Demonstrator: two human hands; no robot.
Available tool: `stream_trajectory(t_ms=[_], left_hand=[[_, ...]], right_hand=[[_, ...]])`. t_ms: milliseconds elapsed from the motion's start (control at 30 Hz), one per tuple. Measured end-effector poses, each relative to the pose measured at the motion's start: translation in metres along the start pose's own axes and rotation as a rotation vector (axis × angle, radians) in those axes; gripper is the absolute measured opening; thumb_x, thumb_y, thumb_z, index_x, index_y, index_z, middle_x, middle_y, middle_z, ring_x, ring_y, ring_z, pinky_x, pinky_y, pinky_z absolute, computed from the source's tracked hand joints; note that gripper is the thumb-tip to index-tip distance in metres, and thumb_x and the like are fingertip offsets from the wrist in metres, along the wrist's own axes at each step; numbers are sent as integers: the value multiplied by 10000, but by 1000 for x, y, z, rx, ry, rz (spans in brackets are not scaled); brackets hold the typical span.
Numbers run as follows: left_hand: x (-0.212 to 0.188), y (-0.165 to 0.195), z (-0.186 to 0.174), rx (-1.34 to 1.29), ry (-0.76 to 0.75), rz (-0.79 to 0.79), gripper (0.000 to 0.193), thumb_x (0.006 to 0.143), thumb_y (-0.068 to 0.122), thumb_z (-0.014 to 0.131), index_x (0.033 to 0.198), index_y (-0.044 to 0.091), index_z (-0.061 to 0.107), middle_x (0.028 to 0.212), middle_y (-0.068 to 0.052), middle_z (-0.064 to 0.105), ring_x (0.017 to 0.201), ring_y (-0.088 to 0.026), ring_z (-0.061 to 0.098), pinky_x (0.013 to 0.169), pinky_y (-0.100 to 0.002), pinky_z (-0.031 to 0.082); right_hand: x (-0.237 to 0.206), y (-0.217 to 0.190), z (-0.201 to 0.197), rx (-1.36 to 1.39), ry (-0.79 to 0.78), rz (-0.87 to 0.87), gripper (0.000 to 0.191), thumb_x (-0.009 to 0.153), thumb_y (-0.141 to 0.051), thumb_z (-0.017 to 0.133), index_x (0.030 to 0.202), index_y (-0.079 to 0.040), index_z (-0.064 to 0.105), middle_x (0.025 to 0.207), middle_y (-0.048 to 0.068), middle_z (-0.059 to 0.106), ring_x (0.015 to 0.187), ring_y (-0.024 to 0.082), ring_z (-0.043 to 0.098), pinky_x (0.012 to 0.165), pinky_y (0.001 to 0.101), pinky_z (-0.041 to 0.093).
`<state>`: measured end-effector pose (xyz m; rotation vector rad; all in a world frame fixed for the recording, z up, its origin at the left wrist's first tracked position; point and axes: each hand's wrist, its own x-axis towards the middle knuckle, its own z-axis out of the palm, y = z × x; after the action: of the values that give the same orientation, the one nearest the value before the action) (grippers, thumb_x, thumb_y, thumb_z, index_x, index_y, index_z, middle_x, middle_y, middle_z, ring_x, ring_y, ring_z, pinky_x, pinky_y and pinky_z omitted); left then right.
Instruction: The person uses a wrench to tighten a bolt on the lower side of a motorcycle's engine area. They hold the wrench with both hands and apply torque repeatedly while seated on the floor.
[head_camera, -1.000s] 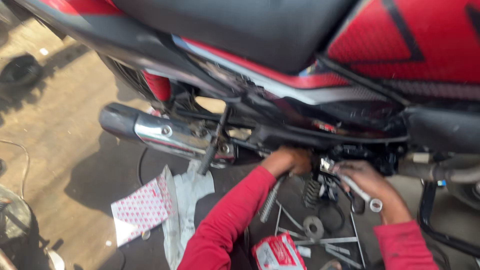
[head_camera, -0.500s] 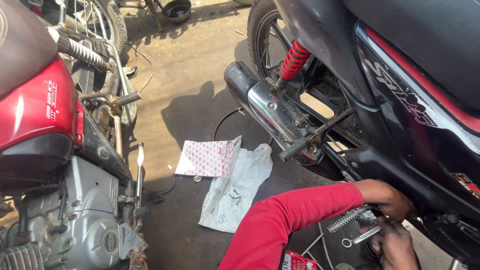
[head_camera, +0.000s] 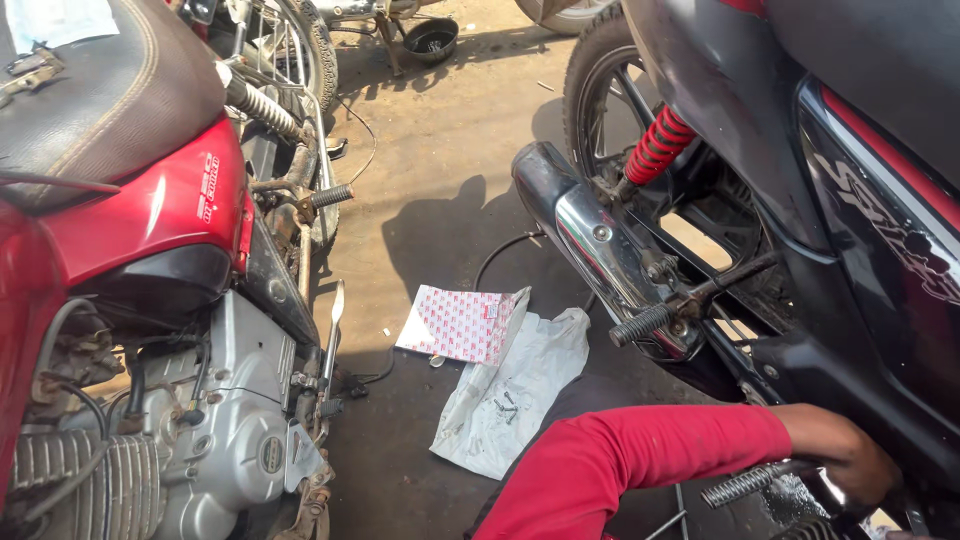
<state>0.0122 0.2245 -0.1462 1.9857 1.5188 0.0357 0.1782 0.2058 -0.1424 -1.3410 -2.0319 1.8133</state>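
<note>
- Head view: we are looking down between two motorcycles, and our left hand (head_camera: 845, 462), in a red sleeve (head_camera: 640, 455), is reaching low under the black motorcycle (head_camera: 850, 230) on the right.
- The left hand is curling its fingers around a dark part beneath the frame, just above a ribbed footpeg (head_camera: 745, 485); we cannot tell exactly what it is gripping.
- Our right hand is sitting almost wholly outside the picture at the bottom right corner, so we cannot tell whether it is open or closed.
- A second ribbed footpeg (head_camera: 645, 322) is sticking out beside the chrome exhaust (head_camera: 600, 245), below the red rear spring (head_camera: 658, 145).
- On the ground, a white plastic bag (head_camera: 515, 395) is lying with a few small screws on it, touching a red-patterned paper packet (head_camera: 462, 323).
- The red motorcycle (head_camera: 150, 210) with its grey engine (head_camera: 210, 430) is standing on the left, well apart from the hand.
</note>
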Motion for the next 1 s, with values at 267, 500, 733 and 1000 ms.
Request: stream_trajectory(t_ms=[267,500,733,1000], left_hand=[[-2,6,-4,0,16,17,340,817,197,575,1079,71,753,1041,-103,774,940,-237,744,805,-392,585],[0,6,-7,-56,31,27,349,801,162,585,1096,51,735,1040,-103,767,933,-232,735,782,-385,584],[9,5,6,109,-102,-26,281,857,218,596,980,64,797,984,-62,785,851,-168,704,743,-356,548],[-6,-5,8,101,-35,-15,368,850,249,498,981,67,789,951,-78,803,848,-205,778,730,-402,582]], right_hand=[[-28,7,37,-71,214,-419,251,1132,-131,580,1166,112,631,796,243,681,650,263,555,592,407,404],[-18,-14,10,-21,119,-48,307,1084,-151,611,1189,134,652,855,218,709,735,287,636,713,442,489],[4,-15,-57,-570,-137,-955,273,1038,-238,540,1151,-85,737,1041,73,772,1039,167,725,1053,372,524],[12,-34,-56,-181,-198,169,332,990,-295,644,1108,-2,746,732,105,657,644,158,610,678,344,499]])
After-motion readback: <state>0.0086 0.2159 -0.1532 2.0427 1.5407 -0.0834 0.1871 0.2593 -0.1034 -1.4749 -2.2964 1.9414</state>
